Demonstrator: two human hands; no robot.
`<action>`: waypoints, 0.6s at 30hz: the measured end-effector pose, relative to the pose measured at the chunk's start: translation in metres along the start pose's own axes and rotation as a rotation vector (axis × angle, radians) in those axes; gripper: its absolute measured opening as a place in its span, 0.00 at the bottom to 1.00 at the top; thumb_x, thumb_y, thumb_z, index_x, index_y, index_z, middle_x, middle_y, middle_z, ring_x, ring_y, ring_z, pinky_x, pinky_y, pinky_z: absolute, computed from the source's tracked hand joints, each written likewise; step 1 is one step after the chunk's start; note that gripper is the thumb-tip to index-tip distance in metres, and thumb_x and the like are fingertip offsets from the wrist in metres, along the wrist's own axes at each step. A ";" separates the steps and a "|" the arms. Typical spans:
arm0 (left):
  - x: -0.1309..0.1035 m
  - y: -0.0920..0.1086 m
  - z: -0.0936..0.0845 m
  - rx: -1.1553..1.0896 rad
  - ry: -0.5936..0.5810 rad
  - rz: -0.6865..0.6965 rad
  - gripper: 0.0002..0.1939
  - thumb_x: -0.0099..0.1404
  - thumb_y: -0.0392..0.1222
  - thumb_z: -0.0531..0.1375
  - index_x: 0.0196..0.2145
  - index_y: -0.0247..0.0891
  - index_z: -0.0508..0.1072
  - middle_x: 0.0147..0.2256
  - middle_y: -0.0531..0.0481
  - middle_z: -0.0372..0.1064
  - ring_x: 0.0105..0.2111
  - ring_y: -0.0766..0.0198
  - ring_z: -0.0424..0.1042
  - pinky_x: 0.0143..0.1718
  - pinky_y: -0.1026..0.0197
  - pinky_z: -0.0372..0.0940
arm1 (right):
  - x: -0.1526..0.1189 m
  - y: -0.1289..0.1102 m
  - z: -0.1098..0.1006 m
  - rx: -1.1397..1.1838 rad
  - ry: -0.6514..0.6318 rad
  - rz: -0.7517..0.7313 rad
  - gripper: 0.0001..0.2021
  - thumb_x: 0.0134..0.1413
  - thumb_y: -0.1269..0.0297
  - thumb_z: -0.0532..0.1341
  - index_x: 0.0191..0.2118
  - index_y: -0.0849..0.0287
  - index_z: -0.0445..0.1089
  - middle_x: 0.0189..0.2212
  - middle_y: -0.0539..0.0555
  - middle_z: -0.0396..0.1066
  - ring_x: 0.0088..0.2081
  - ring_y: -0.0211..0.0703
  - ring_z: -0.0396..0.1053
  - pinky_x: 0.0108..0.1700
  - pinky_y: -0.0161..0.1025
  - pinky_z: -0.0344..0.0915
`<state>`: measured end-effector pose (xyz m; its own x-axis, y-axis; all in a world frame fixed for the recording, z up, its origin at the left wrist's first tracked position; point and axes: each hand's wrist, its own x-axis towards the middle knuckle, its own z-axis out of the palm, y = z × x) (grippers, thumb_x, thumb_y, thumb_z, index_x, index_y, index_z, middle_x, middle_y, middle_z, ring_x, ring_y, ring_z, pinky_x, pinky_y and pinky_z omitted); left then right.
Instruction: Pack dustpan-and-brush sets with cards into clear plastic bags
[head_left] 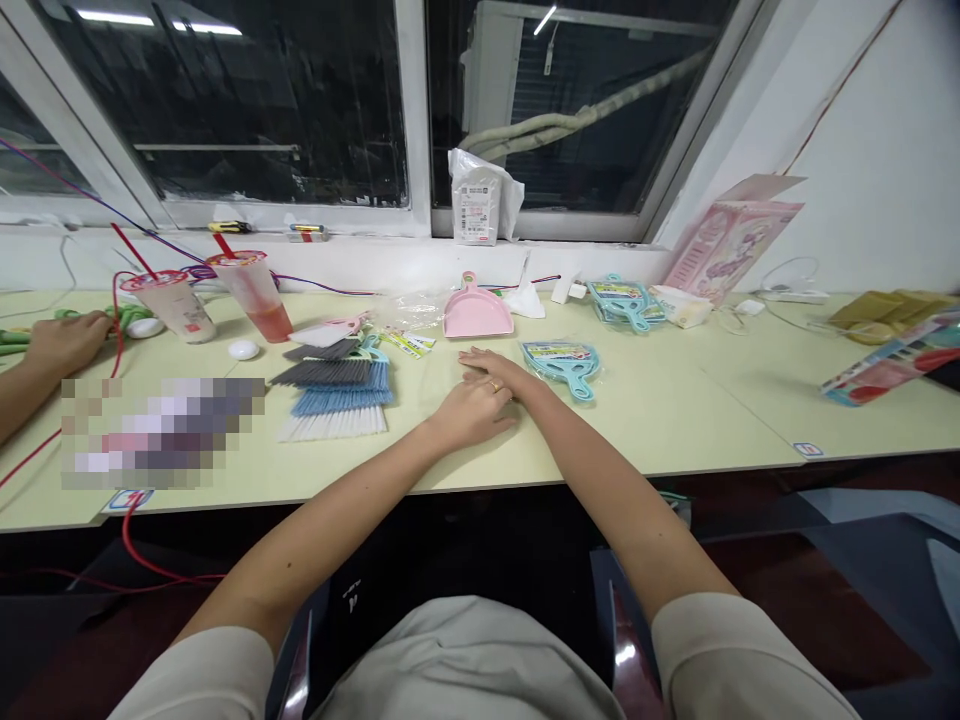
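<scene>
On the table's front part my left hand (474,405) lies across my right hand (491,368), its fingers loosely stretched over it and a ring on one finger. My right hand lies palm down with its fingers pointing left; neither hand holds a tool. Just beyond them sits a pink dustpan (478,314). To the right is a wrapped light-blue dustpan (568,368), and farther back a stack of wrapped blue dustpans (625,302). On the left, small brush heads with grey, blue and white bristles (341,390) overlap in a pile, near printed labels (405,342).
Two drink cups with red straws (251,300) stand back left. Another person's hand (71,340) rests near green items at far left. A pink box (739,240) and a yellow packet (889,315) are at right. A wrapped white box (478,210) stands on the sill.
</scene>
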<state>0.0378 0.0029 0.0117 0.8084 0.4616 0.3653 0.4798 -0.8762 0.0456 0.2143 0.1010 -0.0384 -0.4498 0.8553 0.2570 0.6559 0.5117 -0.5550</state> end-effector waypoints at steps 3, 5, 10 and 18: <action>0.006 0.010 0.021 0.164 0.010 -0.014 0.10 0.73 0.39 0.59 0.42 0.32 0.80 0.43 0.36 0.76 0.49 0.47 0.73 0.51 0.48 0.67 | 0.004 0.009 0.002 0.063 0.008 -0.027 0.24 0.63 0.55 0.66 0.63 0.53 0.75 0.68 0.56 0.69 0.74 0.54 0.58 0.75 0.54 0.53; 0.008 0.010 0.030 0.239 0.045 0.045 0.13 0.74 0.34 0.56 0.38 0.32 0.80 0.39 0.37 0.75 0.47 0.48 0.74 0.49 0.48 0.67 | 0.005 0.012 0.003 0.069 0.009 -0.060 0.23 0.64 0.55 0.65 0.62 0.52 0.75 0.68 0.55 0.68 0.75 0.53 0.56 0.76 0.53 0.50; 0.010 0.011 0.038 0.278 0.048 0.254 0.16 0.74 0.27 0.51 0.40 0.29 0.79 0.38 0.37 0.74 0.40 0.52 0.74 0.42 0.51 0.67 | 0.004 0.007 0.003 -0.012 -0.030 -0.043 0.24 0.67 0.57 0.62 0.66 0.51 0.72 0.70 0.55 0.64 0.76 0.54 0.52 0.77 0.57 0.45; 0.010 0.000 0.009 -0.045 0.026 -0.083 0.15 0.77 0.43 0.54 0.44 0.35 0.79 0.44 0.38 0.78 0.45 0.52 0.76 0.46 0.53 0.69 | 0.008 0.002 0.000 -0.107 -0.138 0.035 0.28 0.63 0.57 0.66 0.67 0.47 0.71 0.73 0.52 0.59 0.77 0.56 0.48 0.77 0.57 0.42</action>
<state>0.0492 0.0088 0.0073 0.7568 0.5298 0.3828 0.5288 -0.8405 0.1179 0.2123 0.1094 -0.0375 -0.4999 0.8573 0.1235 0.7303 0.4938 -0.4721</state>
